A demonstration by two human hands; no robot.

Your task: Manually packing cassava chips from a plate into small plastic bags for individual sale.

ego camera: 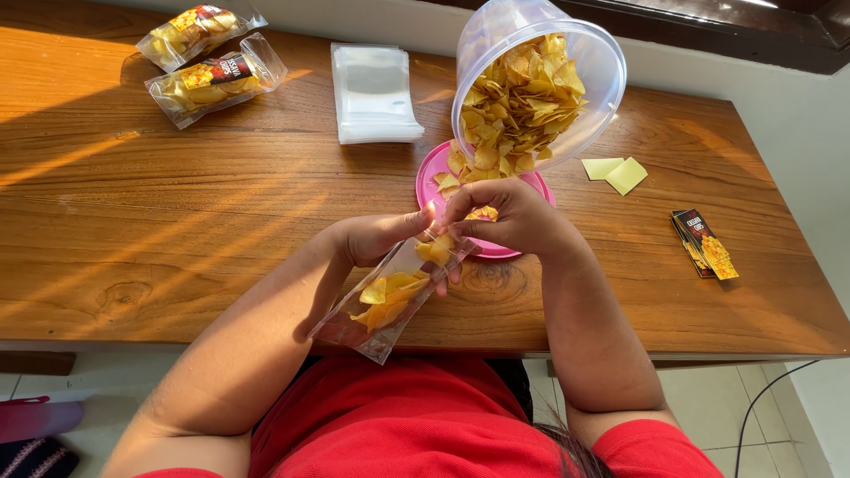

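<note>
My left hand (379,237) holds a clear plastic pouch (382,305) by its mouth; the pouch is partly filled with yellow chips and slants down toward my lap. My right hand (509,217) is closed on a few chips (436,250) at the pouch's mouth. Just behind my hands lies a pink lid (430,171) with chips spilled on it. A large clear tub (531,84) full of yellow chips lies tipped on its side over the lid.
Two filled, labelled chip pouches (212,80) lie at the far left of the wooden table (177,204). A stack of empty clear bags (374,93) sits behind the middle. Yellow paper slips (617,172) and dark printed labels (704,242) lie at the right.
</note>
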